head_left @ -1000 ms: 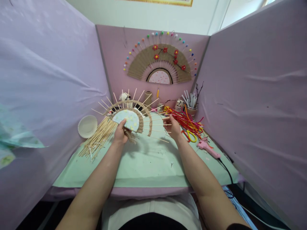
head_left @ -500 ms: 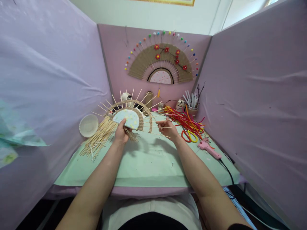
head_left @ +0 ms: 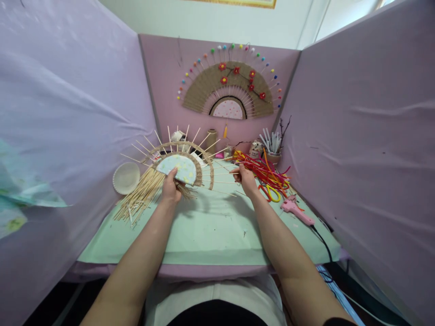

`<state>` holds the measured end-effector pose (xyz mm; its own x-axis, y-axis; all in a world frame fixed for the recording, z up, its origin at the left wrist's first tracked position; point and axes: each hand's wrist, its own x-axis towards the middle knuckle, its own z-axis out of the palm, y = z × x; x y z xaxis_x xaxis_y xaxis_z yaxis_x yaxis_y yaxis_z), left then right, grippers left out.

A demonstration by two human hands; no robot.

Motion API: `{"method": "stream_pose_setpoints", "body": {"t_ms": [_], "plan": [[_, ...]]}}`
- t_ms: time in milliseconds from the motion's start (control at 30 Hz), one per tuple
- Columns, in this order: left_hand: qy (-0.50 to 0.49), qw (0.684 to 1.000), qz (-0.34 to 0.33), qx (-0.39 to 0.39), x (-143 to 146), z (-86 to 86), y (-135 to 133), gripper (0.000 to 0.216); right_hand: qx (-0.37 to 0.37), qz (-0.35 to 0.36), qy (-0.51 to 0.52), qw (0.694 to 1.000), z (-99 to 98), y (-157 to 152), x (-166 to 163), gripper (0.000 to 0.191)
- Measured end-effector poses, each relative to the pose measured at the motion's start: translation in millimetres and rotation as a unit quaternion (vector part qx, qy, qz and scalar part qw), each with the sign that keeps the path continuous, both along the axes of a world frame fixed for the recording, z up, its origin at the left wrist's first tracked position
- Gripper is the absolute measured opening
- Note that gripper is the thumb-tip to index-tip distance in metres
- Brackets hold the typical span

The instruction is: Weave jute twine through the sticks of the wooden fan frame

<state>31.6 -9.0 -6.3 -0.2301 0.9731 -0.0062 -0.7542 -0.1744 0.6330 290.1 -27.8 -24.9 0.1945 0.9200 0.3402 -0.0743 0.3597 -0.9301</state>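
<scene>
My left hand point(head_left: 171, 186) is closed around the lower edge of a half-round fan frame point(head_left: 180, 166), thumb on its pale floral cloth centre. Thin wooden sticks point(head_left: 188, 132) radiate from that centre, and bands of brown twine are woven across them in arcs. Loose fibre ends point(head_left: 186, 190) hang below the left hand. My right hand point(head_left: 245, 179) is closed in a pinch just beyond the stick tips on the right side. What looks like a thin strand of twine runs from the outer woven band to its fingertips.
Bundled sticks point(head_left: 141, 194) and a white dish point(head_left: 126, 178) lie left. On the right are red and orange pipe cleaners point(head_left: 260, 170), scissors point(head_left: 273, 194), a pink glue gun point(head_left: 297, 212) and a pot of glue sticks point(head_left: 272, 156). A finished fan point(head_left: 234, 86) hangs behind.
My right hand has moved right, away from the frame, and the strand looks longer. The fan frame has shifted and tipped slightly left in my left hand.
</scene>
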Motion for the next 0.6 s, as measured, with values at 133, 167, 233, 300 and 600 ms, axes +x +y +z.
{"method": "stream_pose_setpoints", "body": {"t_ms": [133,167,233,300,600], "plan": [[0.01,1.0,0.015,-0.014,-2,-1.5,3,0.019,0.057,-0.109,-0.046,0.991,1.6,-1,2,0.053],[0.013,1.0,0.018,-0.014,-2,-1.8,4,0.019,0.067,-0.125,-0.053,0.989,3.4,-3,2,0.05],[0.015,1.0,0.023,-0.009,-2,-1.9,4,0.019,0.084,-0.148,-0.065,0.983,7.3,-7,1,0.045],[0.013,1.0,0.025,-0.003,-1,-1.4,4,0.018,0.097,-0.158,-0.079,0.979,9.6,-12,1,0.04],[-0.012,1.0,-0.028,-0.005,6,1.0,-3,0.014,0.102,-0.126,0.009,0.987,-2.9,-29,13,0.036]]}}
